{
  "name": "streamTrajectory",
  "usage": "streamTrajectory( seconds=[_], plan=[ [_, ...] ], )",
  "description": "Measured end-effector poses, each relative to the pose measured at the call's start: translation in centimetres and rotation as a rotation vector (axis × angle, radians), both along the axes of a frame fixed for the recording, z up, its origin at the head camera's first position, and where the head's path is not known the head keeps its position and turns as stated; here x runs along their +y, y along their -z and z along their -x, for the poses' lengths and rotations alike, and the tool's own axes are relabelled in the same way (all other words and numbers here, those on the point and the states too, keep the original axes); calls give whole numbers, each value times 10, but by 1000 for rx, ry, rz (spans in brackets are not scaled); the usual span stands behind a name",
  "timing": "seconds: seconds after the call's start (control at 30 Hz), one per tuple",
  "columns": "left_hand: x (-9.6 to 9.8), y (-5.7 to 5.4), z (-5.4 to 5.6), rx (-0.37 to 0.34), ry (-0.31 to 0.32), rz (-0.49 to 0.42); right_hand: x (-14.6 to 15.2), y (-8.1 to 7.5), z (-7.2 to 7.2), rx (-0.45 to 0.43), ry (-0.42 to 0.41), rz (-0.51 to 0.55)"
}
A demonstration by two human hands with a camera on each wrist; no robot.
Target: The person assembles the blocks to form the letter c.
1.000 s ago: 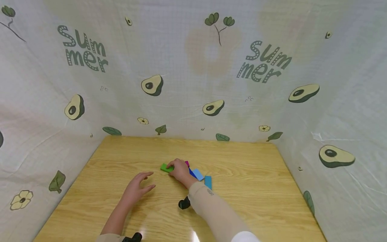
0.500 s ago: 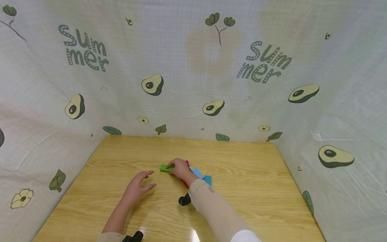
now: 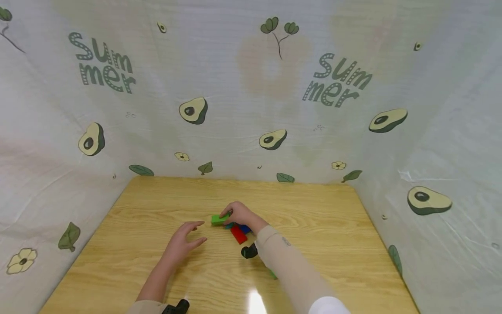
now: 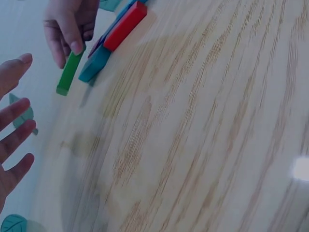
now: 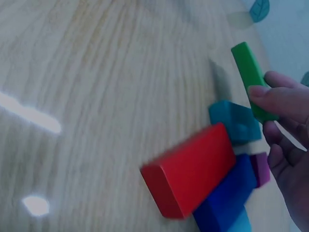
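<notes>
My right hand (image 3: 242,215) pinches a green block (image 5: 248,75) between thumb and fingers. The block's far end points left, and its shadow falls apart from it on the table in the right wrist view. Close below the hand lies a cluster of blocks: a teal block (image 5: 235,122), a red block (image 5: 195,169), a dark blue block (image 5: 229,193) and a purple block (image 5: 260,169). A light blue block (image 5: 241,221) peeks out behind the blue one. My left hand (image 3: 184,239) hovers to the left with fingers spread, holding nothing.
The wooden table (image 3: 157,200) is enclosed by a printed cloth (image 3: 235,65) at the back and sides. Another green piece (image 3: 273,274) shows partly under my right sleeve (image 3: 290,261). A black wrist camera (image 3: 249,251) juts out beside that sleeve.
My right hand has lifted and shifted right with the green block, uncovering the red and teal blocks. My left hand holds its pose. The head view has turned slightly to the right.
</notes>
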State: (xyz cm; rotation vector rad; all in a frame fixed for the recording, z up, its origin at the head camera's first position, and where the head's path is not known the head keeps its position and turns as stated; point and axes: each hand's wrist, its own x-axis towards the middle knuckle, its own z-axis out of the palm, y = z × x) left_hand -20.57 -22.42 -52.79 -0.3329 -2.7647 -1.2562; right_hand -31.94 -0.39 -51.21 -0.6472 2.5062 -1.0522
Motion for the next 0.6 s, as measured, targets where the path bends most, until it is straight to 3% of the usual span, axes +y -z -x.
streamTrajectory(
  seconds=[0.23, 0.6],
  plan=[
    [16, 2, 4, -9, 24, -34, 26, -9, 6, -32, -65, 34],
    [52, 3, 13, -33, 68, -87, 66, -15, 7, -67, -156, -48]
  ],
)
